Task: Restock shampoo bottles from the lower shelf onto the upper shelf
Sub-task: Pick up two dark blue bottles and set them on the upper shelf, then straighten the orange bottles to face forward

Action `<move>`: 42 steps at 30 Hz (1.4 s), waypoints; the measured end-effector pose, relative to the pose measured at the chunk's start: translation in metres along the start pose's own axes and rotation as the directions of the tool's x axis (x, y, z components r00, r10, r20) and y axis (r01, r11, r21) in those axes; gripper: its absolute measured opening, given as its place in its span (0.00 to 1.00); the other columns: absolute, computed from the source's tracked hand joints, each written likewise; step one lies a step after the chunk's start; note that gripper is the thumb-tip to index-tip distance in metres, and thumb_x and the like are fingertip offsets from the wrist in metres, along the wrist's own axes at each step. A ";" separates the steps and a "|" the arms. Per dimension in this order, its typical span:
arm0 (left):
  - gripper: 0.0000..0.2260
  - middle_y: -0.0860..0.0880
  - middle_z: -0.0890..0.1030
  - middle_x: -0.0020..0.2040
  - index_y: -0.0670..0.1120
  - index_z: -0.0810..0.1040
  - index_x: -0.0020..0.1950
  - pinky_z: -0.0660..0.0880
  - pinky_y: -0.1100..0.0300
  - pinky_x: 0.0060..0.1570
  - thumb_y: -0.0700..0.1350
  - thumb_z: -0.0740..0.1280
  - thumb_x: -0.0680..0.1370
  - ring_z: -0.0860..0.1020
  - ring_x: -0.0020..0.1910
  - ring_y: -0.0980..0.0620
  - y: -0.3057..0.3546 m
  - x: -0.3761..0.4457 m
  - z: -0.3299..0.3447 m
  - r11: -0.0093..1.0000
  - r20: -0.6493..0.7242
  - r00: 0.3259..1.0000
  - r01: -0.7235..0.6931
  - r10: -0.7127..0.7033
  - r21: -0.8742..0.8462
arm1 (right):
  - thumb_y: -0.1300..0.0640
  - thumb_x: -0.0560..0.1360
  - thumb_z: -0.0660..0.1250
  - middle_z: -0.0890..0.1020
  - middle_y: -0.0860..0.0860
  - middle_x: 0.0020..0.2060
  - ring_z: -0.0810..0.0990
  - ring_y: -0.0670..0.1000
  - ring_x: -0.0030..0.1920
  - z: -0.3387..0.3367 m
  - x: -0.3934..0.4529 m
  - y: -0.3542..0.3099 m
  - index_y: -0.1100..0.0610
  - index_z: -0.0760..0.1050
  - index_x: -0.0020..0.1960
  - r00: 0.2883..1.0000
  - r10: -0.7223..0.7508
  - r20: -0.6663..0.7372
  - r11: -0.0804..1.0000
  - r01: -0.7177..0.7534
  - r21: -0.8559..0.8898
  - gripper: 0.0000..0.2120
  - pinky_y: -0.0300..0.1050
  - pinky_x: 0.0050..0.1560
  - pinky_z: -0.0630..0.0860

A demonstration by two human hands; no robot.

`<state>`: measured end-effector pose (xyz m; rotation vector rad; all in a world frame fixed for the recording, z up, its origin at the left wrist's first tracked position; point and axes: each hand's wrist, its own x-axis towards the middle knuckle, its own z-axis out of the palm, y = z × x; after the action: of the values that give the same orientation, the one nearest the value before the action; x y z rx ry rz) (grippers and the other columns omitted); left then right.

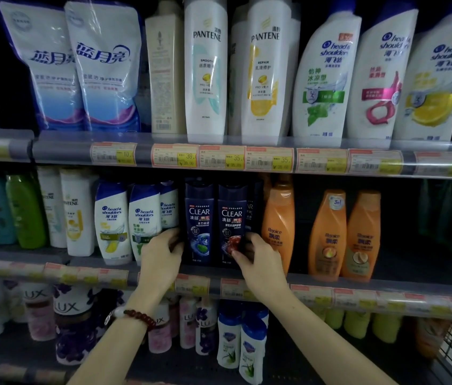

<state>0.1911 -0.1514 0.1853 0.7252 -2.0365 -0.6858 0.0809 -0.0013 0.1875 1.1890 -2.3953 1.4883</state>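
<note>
Two upright Clear shampoo bottles (215, 222) stand between the left hand (162, 252) and right hand (260, 258), whose curled fingers (237, 255) clasp their outer sides.

probably a supermarket aisle: shelves (247, 140) of shampoo bottles (205, 70), price labels (174, 158)

- Both bare forearms reach up and forward from the lower edge of the view, converging slightly toward each other.
- The left hand (162, 252) is raised with its back to the camera, fingers curled inward toward the right.
- The right hand (259, 258) sits level with it, fingers curled leftward, thumb extended toward the left hand.
- A dark red beaded bracelet with one pale bead (133, 315) circles the left wrist.
</note>
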 end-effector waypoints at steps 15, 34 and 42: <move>0.18 0.58 0.80 0.56 0.53 0.75 0.61 0.71 0.65 0.58 0.42 0.72 0.73 0.76 0.57 0.63 0.006 0.006 -0.018 0.908 0.340 0.940 0.125 0.021 -0.401 | 0.54 0.74 0.70 0.82 0.50 0.55 0.79 0.49 0.56 0.001 0.001 -0.005 0.55 0.73 0.63 1.000 -0.026 -0.004 0.999 0.026 0.027 0.18 0.36 0.52 0.70; 0.12 0.49 0.78 0.50 0.47 0.75 0.58 0.73 0.72 0.48 0.39 0.67 0.75 0.77 0.48 0.59 0.049 -0.040 0.004 0.915 -0.277 0.931 -0.309 0.237 -0.258 | 0.56 0.74 0.70 0.79 0.44 0.51 0.78 0.40 0.51 -0.038 -0.032 0.007 0.52 0.74 0.61 0.977 -0.173 -0.121 0.981 0.181 0.064 0.16 0.29 0.51 0.75; 0.20 0.55 0.76 0.62 0.50 0.72 0.67 0.71 0.69 0.60 0.44 0.69 0.75 0.74 0.60 0.61 0.105 -0.056 0.064 0.892 0.048 0.956 -0.250 0.288 -0.377 | 0.57 0.74 0.69 0.78 0.46 0.51 0.77 0.40 0.50 -0.106 -0.034 0.031 0.52 0.73 0.59 0.864 -0.206 -0.460 0.976 0.212 -0.039 0.15 0.31 0.49 0.75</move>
<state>0.1378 -0.0281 0.1965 0.1864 -1.9706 -0.9206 0.0515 0.1089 0.2051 0.9251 -1.8818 1.5101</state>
